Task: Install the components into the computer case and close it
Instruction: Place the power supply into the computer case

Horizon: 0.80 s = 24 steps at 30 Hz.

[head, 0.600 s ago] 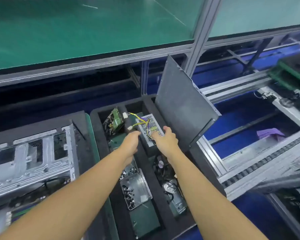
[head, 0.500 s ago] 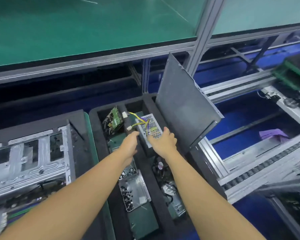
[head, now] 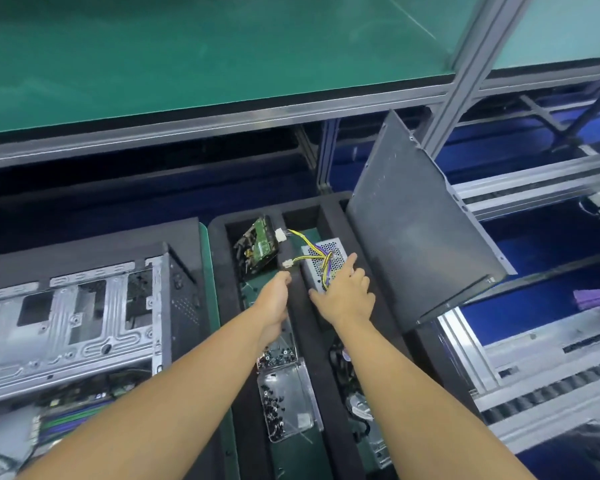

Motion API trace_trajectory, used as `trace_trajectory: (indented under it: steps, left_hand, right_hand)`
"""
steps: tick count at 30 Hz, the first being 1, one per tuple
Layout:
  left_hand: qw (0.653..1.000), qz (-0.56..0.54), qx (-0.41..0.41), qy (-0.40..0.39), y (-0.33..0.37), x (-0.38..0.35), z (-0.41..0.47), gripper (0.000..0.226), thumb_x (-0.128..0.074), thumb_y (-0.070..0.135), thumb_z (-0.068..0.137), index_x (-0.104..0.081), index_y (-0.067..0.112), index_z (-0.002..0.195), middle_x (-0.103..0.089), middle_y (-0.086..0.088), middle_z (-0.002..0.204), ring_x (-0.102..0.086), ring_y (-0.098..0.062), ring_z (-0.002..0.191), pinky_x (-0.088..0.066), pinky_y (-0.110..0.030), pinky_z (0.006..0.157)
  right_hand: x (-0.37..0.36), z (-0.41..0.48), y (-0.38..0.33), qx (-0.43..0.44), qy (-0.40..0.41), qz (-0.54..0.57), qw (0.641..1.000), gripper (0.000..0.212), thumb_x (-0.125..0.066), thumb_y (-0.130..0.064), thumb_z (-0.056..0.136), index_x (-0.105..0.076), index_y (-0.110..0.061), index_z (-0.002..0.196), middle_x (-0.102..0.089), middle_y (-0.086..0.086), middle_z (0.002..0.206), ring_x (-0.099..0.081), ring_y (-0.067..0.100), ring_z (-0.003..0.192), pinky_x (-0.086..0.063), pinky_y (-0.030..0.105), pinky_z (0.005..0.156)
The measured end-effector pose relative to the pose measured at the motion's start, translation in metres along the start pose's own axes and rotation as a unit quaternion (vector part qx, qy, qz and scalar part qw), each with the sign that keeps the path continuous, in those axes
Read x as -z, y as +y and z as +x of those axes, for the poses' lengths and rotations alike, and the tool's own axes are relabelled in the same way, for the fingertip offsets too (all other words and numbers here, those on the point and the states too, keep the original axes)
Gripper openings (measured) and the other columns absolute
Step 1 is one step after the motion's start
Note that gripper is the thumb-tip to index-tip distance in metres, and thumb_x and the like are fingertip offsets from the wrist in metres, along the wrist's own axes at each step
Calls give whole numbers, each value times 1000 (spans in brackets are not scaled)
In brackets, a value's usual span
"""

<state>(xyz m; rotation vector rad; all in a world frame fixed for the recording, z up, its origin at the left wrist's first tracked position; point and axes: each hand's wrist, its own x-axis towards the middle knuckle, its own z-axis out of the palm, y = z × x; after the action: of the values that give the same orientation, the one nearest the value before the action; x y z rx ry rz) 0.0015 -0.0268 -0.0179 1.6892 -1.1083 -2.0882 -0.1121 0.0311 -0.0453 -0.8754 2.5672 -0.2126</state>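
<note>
black foam tray [head: 219, 258] lies under both hands, cut into several pockets. the right hand [head: 345, 294] rests spread on the silver power supply [head: 326, 249] in the far pocket, forefinger straight across the mesh top and thumb laid along the near left edge; the fingers are not curled round it. yellow and purple wires [head: 312, 249] run from the top of that box leftward to two white plugs [head: 280, 234] lying on the foam rib just beyond the left hand. the left hand [head: 274, 299] is just beside the right one but apart from it, knuckles up over the rib, fingertips turned down out of sight, so whether it holds anything cannot be told. beyond the left hand a green circuit board [head: 257, 242] leans tilted in its own pocket. nearer the person than the left hand, a clear box of dark screws [head: 284, 403] lies in the tray. just right of the right hand a dark grey side panel [head: 416, 244] stands tilted. well to the left of the left hand, the computer case [head: 84, 317] lies on its side, open, its bare metal frame facing up.
</note>
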Motion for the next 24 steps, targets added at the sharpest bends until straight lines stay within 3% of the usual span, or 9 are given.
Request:
trace_trajectory:
  steps: [4,7,12,15,17,20,22,24]
  left_hand:
    - [1000,-6,6,21,6,10,-1,44,-42,34,99,-49,17,139,-39,1,149,-38,-17,134,-38,-38,107]
    - [1000,-18,10,13,10,13,-7,40,-44,33,97,-52,19,133,-39,-1,147,-38,-17,133,-39,-37,101]
    - [999,-39,-3,-4,16,18,-24,24,-49,34,96,-59,23,115,-47,7,124,-47,-15,118,-43,-37,92]
    - [998,-55,-16,-26,23,24,-40,14,-52,33,97,-61,25,91,-59,13,91,-53,-8,86,-45,-31,79]
    - [996,-71,-24,-57,28,30,-53,14,-55,35,96,-62,25,90,-69,13,76,-58,-9,80,-45,-28,73]
    - [990,-83,-51,-104,34,45,-76,23,-56,46,93,-66,27,103,-75,7,101,-65,-13,98,-46,-29,80]
    - [989,-79,-67,-107,41,60,-93,31,-60,58,86,-66,31,100,-73,6,105,-64,-16,100,-46,-33,86]
    - [984,-87,-82,-131,50,81,-109,42,-68,64,74,-70,29,95,-76,2,102,-67,-18,95,-48,-35,80]
  right_hand:
    - [4,0,-2,-6,25,10,1000,113,-69,-58,84,0,-16,163,-41,16,145,-40,32,133,-44,46,98]
    - [15,-6,-9,-15,63,42,997,107,-69,-57,79,-10,-21,161,-46,14,136,-43,32,126,-44,45,92]
    - [55,-23,-23,22,135,75,988,102,-72,-55,76,-17,-31,159,-49,10,125,-47,31,117,-39,42,83]
    - [82,-34,-28,15,149,172,974,98,-72,-55,74,-21,-36,156,-49,7,126,-46,29,119,-37,41,82]
    - [97,-45,-31,10,130,326,936,94,-74,-53,73,-29,-36,154,-51,2,132,-48,25,123,-43,41,88]
    - [115,-67,-32,-15,54,570,819,72,-80,-40,78,-51,-25,142,-61,-1,133,-60,17,114,-49,36,88]
    - [120,-86,-33,-42,-32,652,756,56,-80,-39,80,-62,-23,131,-69,2,127,-67,21,110,-52,38,90]
    - [120,-104,-35,-38,-91,695,712,41,-76,-39,85,-69,-21,122,-76,3,116,-74,23,99,-56,37,84]
